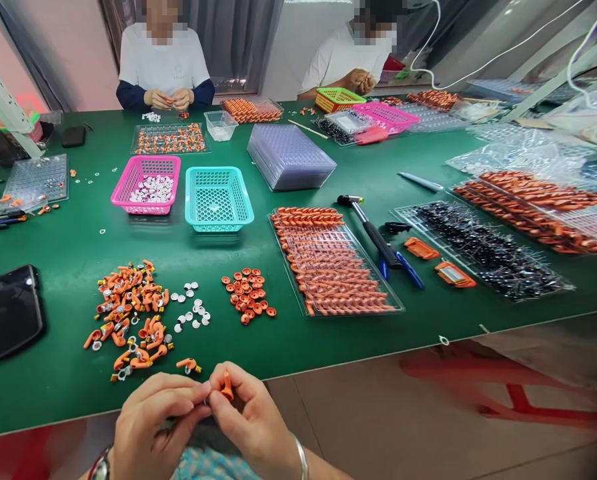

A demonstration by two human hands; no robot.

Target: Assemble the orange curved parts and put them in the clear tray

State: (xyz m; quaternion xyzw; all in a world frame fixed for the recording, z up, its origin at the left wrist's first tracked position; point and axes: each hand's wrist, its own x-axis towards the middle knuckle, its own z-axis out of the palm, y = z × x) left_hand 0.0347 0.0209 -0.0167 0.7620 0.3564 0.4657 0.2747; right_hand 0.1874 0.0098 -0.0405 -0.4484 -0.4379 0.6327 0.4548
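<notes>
Both hands sit together at the near edge of the green table (pixel 328 333), fingertips meeting just below the table rim; the right hand (pixel 255 420) is pinched on a small orange plastic piece (pixel 227 387), thumb and forefinger clamped on it, its long axis standing roughly upright and leaning slightly toward the left hand (pixel 151 423); the left hand's fingertips are closed against the lower end of the same piece, on what looks like a small pale part, too small to identify. So the piece lies between the two hands, held mainly by the right, the left touching it from its own side.

Nearest stock: a single orange piece with a metal end (pixel 188 364) lies on the table just beyond the left hand's knuckles; the heap of orange pieces (pixel 131 310) is further up and to the left, nearer the left hand than the right; white discs (pixel 192 308) lie beside that heap; orange round caps (pixel 248 295) lie straight ahead of the right hand; the filled clear tray (pixel 335 267) lies up and to the right, on the right hand's side.

A black phone (pixel 14 310) lies far left; two other people work at the far side.
</notes>
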